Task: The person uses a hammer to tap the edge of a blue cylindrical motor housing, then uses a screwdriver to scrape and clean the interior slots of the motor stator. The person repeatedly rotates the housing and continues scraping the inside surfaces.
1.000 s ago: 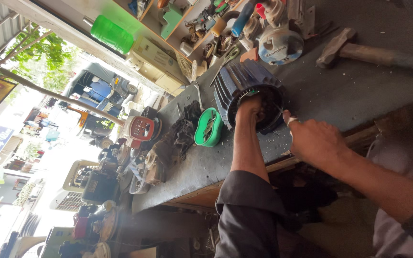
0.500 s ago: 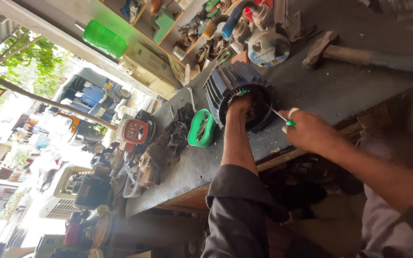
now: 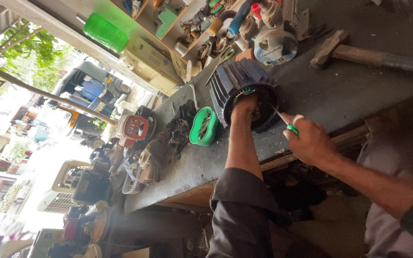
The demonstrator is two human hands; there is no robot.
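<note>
- Motor housing (image 3: 244, 88), dark and ribbed, is laid on its side on the grey workbench (image 3: 340, 91), with its round open end turned toward the person.
- The left hand (image 3: 245, 106) is pushed into that open end, and the fingers are curled over the rim, so the housing is gripped.
- The left arm is held straight out from a dark rolled sleeve (image 3: 242, 210).
- The right hand (image 3: 311, 141) is closed around a thin tool with a green handle (image 3: 290, 126), and the metal tip is pointed into the opening.
- The right arm is bent in from the lower right corner, and only part of it is seen.
- What the tip touches inside the housing is hidden by the dark and cannot be made out.
- A green bowl (image 3: 204, 126) is seen just beside the housing, with small parts in it that are too small to tell.
- A hammer (image 3: 359, 55) is laid on the bench past the housing, and its handle is cut off at the edge.
- A round grey cover (image 3: 276, 47) is set near the back of the bench.
- A red machine (image 3: 137, 128) is seen at the far end, with a bright street behind it.
</note>
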